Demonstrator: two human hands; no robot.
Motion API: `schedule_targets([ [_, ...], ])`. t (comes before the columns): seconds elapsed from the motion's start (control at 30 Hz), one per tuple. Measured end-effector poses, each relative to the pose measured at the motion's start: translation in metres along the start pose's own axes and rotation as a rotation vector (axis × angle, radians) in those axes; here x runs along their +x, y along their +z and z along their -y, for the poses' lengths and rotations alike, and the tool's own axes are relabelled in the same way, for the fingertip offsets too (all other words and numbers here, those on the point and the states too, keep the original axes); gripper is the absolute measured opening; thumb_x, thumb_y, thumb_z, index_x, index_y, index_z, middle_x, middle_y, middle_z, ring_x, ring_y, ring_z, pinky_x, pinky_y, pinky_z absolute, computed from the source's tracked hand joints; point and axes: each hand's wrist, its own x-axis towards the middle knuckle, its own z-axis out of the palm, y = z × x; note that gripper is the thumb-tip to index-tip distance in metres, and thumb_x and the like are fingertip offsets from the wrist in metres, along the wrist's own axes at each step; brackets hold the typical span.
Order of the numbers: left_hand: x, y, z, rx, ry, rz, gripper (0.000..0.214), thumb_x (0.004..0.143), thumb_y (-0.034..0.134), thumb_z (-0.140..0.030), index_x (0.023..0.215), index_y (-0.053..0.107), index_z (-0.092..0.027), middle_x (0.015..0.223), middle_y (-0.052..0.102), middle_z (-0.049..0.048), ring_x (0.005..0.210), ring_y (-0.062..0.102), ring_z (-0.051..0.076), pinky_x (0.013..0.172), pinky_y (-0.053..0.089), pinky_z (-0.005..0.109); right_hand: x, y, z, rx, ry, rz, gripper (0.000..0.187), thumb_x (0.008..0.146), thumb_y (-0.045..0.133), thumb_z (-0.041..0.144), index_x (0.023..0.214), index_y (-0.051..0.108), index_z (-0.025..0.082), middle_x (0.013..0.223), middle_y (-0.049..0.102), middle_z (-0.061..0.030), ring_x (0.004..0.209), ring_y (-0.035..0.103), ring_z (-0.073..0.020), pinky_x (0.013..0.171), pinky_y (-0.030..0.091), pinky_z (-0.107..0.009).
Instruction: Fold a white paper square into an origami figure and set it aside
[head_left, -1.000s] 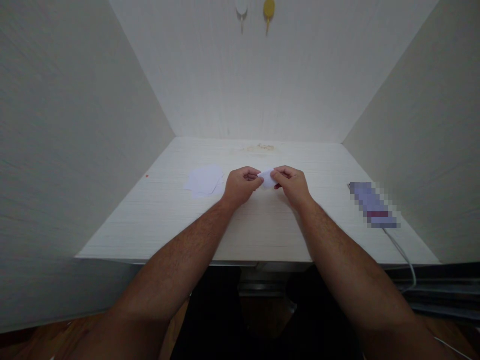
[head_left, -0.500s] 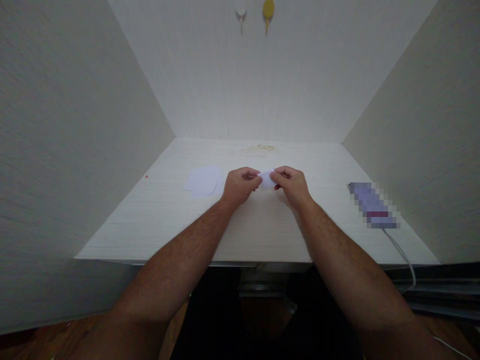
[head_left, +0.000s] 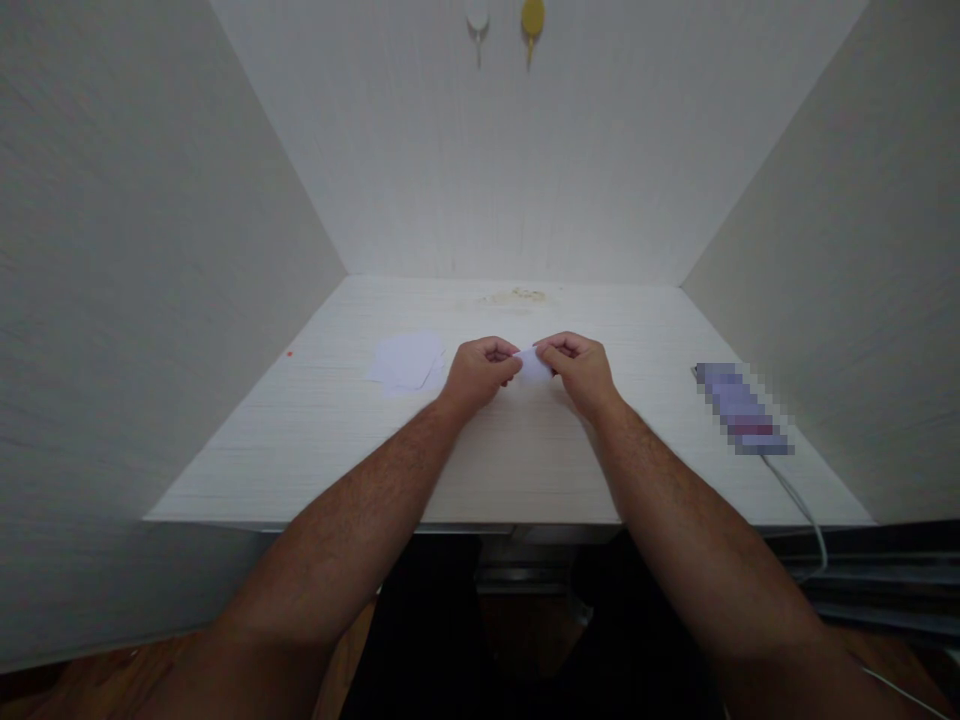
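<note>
Pinched between fingers of left hand (head_left: 480, 370) and right hand (head_left: 583, 372): a small white paper (head_left: 533, 366), right of the loose sheets (head_left: 409, 360).
It looks plain (its underside hides from me); pale desk (head_left: 517, 460) spreads under the sheets, brownish marks (head_left: 525, 296) beyond them, a pixelated object (head_left: 742, 410) well to their right.
</note>
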Motion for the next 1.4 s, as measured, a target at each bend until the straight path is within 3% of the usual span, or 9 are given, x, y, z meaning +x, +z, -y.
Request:
schedule_targets([
  [0.3, 0.001, 0.001, 0.0, 0.116, -0.085, -0.028, 0.007, 0.064, 0.066, -0.021, 0.067, 0.063, -0.015, 0.053, 0.057, -0.0026, 0.046, 0.049, 0.009, 0.047, 0.037, 0.022, -0.002, 0.003, 0.001, -0.151, -0.025, -0.027, 0.021, 0.073, 0.068, 0.037, 0.072, 0.067, 0.016, 0.058, 0.062, 0.0002, 0.052, 0.051, -0.011, 0.051, 0.039, -0.025],
  [0.63, 0.002, 0.001, -0.003, 0.122, -0.089, -0.048, 0.008, 0.062, 0.065, -0.022, 0.064, 0.063, -0.015, 0.053, 0.058, -0.002, 0.047, 0.043, 0.007, 0.048, 0.032, 0.022, -0.002, 0.003, 0.003, -0.23, -0.043, -0.063, 0.021, 0.074, 0.065, 0.037, 0.069, 0.064, 0.017, 0.055, 0.059, 0.0009, 0.05, 0.049, -0.0109, 0.049, 0.036, -0.025],
  [0.83, 0.001, 0.0, 0.0, 0.043, -0.058, -0.041, 0.01, 0.062, 0.066, -0.023, 0.066, 0.062, -0.015, 0.054, 0.058, -0.0024, 0.048, 0.044, 0.008, 0.049, 0.032, 0.022, -0.002, 0.002, 0.005, -0.114, 0.017, 0.004, 0.024, 0.068, 0.07, 0.039, 0.074, 0.064, 0.017, 0.062, 0.064, -0.0007, 0.056, 0.054, -0.0122, 0.054, 0.041, -0.026],
  [1.07, 0.001, 0.0, 0.001, -0.026, -0.044, -0.02, 0.011, 0.062, 0.069, -0.023, 0.065, 0.062, -0.015, 0.054, 0.058, -0.0022, 0.048, 0.045, 0.008, 0.049, 0.032, 0.022, -0.003, 0.004, 0.003, -0.089, -0.034, -0.056, 0.019, 0.07, 0.067, 0.038, 0.069, 0.062, 0.019, 0.061, 0.06, 0.0012, 0.058, 0.053, -0.0126, 0.056, 0.042, -0.026],
  [1.3, 0.001, 0.004, 0.002, -0.15, -0.106, 0.052, 0.012, 0.061, 0.07, -0.022, 0.062, 0.06, -0.015, 0.05, 0.056, -0.0019, 0.046, 0.046, 0.008, 0.048, 0.033, 0.023, -0.007, 0.011, 0.007, -0.11, -0.079, -0.159, 0.012, 0.073, 0.061, 0.029, 0.065, 0.059, 0.02, 0.054, 0.05, 0.004, 0.051, 0.044, -0.0105, 0.049, 0.035, -0.024],
  [1.4, 0.001, 0.005, 0.002, -0.174, -0.103, 0.019, 0.013, 0.06, 0.07, -0.021, 0.06, 0.058, -0.016, 0.049, 0.055, -0.0025, 0.045, 0.044, 0.007, 0.047, 0.032, 0.023, -0.007, 0.011, 0.006, -0.099, -0.058, -0.107, 0.016, 0.073, 0.065, 0.033, 0.068, 0.062, 0.019, 0.057, 0.055, 0.003, 0.052, 0.046, -0.0106, 0.05, 0.036, -0.025],
])
